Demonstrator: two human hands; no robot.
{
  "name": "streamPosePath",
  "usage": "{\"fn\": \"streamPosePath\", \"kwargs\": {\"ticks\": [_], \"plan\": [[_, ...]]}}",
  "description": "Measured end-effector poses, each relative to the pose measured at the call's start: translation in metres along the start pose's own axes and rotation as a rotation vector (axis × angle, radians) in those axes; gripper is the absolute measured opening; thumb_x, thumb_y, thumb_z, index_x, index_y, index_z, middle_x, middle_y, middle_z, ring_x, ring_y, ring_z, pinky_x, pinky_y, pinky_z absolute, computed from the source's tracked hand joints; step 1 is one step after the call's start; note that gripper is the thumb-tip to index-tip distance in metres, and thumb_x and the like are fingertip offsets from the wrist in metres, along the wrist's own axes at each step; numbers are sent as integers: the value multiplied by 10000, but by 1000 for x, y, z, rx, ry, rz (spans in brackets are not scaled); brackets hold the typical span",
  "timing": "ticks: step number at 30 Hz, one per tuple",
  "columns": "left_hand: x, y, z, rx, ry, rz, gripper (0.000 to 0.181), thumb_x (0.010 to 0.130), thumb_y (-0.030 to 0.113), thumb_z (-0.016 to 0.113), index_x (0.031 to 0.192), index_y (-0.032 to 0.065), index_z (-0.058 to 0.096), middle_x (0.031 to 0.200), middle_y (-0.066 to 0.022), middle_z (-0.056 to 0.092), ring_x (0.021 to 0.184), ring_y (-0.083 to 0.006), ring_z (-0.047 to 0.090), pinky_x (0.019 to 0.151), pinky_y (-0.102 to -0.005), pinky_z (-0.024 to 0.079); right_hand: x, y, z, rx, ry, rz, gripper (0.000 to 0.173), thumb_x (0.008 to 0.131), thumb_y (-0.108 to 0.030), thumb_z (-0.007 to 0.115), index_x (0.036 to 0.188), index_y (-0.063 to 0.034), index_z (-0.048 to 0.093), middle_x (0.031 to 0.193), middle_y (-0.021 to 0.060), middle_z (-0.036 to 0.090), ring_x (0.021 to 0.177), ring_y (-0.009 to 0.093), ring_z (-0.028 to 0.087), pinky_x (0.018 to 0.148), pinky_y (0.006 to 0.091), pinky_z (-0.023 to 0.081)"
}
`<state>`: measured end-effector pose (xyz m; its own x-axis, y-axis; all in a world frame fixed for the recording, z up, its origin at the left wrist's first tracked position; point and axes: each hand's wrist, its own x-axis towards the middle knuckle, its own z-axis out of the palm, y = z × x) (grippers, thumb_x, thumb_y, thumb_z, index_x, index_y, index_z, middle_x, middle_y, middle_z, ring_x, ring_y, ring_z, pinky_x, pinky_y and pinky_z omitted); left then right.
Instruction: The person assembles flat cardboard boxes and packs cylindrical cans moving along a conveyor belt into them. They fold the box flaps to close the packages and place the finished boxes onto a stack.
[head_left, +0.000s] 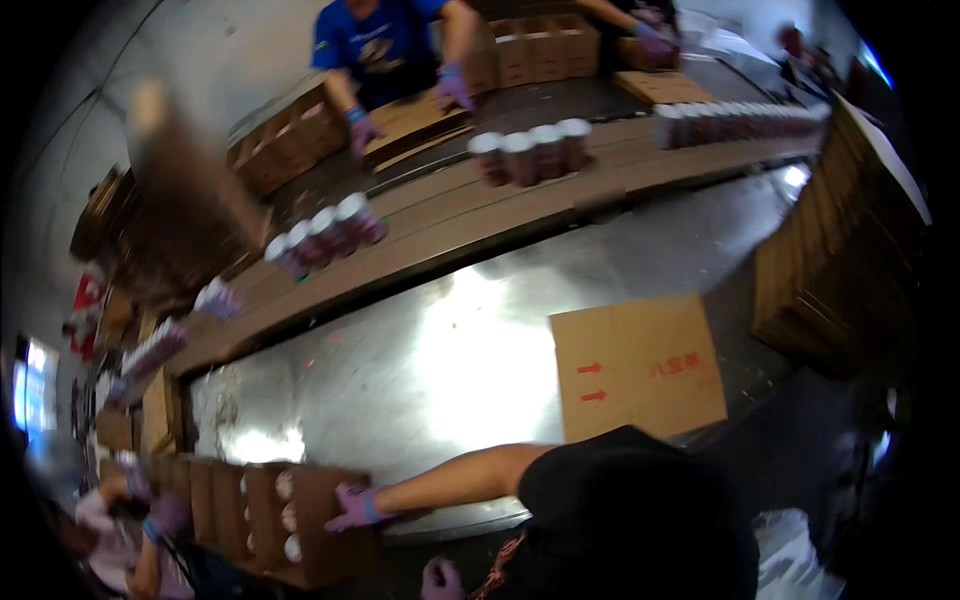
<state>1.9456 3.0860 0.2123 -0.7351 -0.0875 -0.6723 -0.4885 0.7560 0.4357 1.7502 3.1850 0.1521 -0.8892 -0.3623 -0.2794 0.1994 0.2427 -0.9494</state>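
My right hand (354, 508), in a purple glove, reaches left with its fingers spread against the end panel of an open cardboard carton (334, 540). White-lidded cans (289, 517) show inside that carton, which stands at the end of a row of open cartons (202, 495). Lower down, my left hand (442, 579) wears a purple glove and is partly cut off by the bottom edge; its fingers look curled, but whether it holds anything is unclear. A flat cardboard sheet (637, 367) with red arrows and printing lies on the metal table (360, 375) beside my right arm.
White-lidded cans (532, 154) stand in groups on a conveyor belt (442, 202) beyond the table. Across it, a co-worker in blue (379, 52) handles cardboard. Another person (127, 532) works at lower left. Stacked flat cartons (832, 247) rise at right.
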Motion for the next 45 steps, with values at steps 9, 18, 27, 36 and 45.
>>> {"fn": "streamPosePath", "kwargs": {"ticks": [9, 18, 27, 36, 45], "plan": [[-24, 154, 246, 739, -622, 1377, 563, 851, 456, 577, 1280, 98, 506, 1208, -194, 551, 1098, -306, 526, 949, -439, 391, -247, -30, -136, 55, -243, -508, 610, 911, -433, 556, 1316, 12, 457, 1315, 205, 509, 1229, 288, 470, 1037, 388, 348], [60, 279, 326, 1072, 102, 1870, 475, 742, 461, 564, 1093, 148, 625, 1218, -118, 521, 1105, -408, 436, 940, -575, 314, -810, -98, -260, -941, 1921, -233, 308, 876, -203, 620, 1153, -72, 591, 1091, 90, 621, 1005, 175, 599, 880, 325, 500], [-379, 618, 391, 84, -1456, 1124, 898, 805, 754, 425, 1419, 112, 291, 1233, -164, 513, 1119, -295, 509, 883, -538, 422, -1095, -75, -301, 53, 2011, 685, 884, 796, -740, 487, 1297, -11, 496, 1155, 180, 602, 1034, 225, 590, 868, 336, 480], [-406, 587, 420, -179, -1796, 925, 476, 902, 373, 587, 1269, 90, 477, 1184, -52, 582, 1060, -180, 575, 918, -356, 460, -1074, -69, -314, -208, 1995, 158, 750, 872, -578, 515, 1344, 1, 450, 1325, 180, 499, 1205, 234, 475, 1052, 388, 320], [-167, 545, 360, -888, -1865, 1257, 344, 894, 140, 522, 1227, 54, 501, 1276, -91, 537, 1196, -216, 513, 1013, -385, 420, -862, -59, -349, -632, 1713, -201, 640, 899, -335, 490, 1397, 43, 350, 1417, 167, 406, 1321, 232, 362, 1096, 336, 253]]}}
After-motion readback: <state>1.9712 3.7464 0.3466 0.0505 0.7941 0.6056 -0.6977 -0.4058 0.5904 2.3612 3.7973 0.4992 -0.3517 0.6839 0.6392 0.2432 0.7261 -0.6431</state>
